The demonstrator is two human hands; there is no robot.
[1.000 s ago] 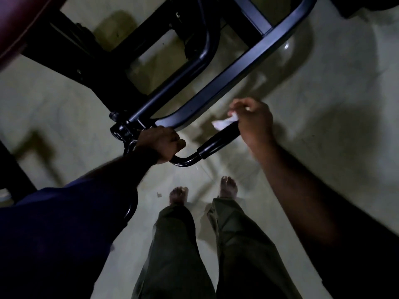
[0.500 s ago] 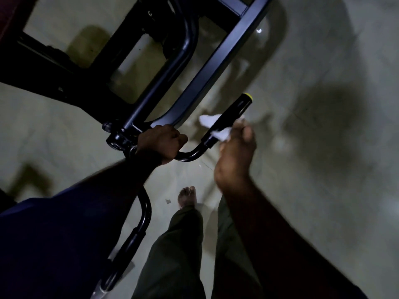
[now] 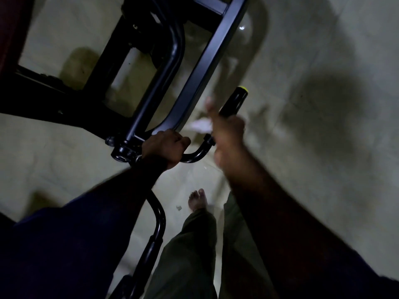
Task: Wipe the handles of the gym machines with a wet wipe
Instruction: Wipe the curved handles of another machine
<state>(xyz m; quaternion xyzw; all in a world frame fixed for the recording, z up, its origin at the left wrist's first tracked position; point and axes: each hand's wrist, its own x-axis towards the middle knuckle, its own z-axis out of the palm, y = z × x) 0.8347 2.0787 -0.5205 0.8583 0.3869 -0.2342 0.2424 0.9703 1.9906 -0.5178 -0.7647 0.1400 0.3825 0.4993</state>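
A pale, glossy concrete-looking floor (image 3: 323, 190) fills most of the dim view, crossed by soft shadows; over its upper left stands the black steel tube frame of a gym machine (image 3: 207, 61), its flat rail and a round bent bar running down towards the person; two legs in dark olive trousers (image 3: 183, 255) hang below, with one bare foot (image 3: 197, 199) showing on the floor and a tiny scrap of litter (image 3: 178, 207) just beside it; the left forearm comes out of a dark blue sleeve (image 3: 54, 244); the left hand (image 3: 166, 147) is closed in a fist around the curved black bar where it leaves the frame's pivot; the right hand (image 3: 226, 130) is blurred, wrapped about the lower part of the black rubber handle grip with a yellow end cap (image 3: 236, 100), its thumb raised beside the grip; the crumpled white wet wipe (image 3: 200, 125) is at the left edge of that hand, against the grip; how firmly the fingers pinch it cannot be told through the blur.
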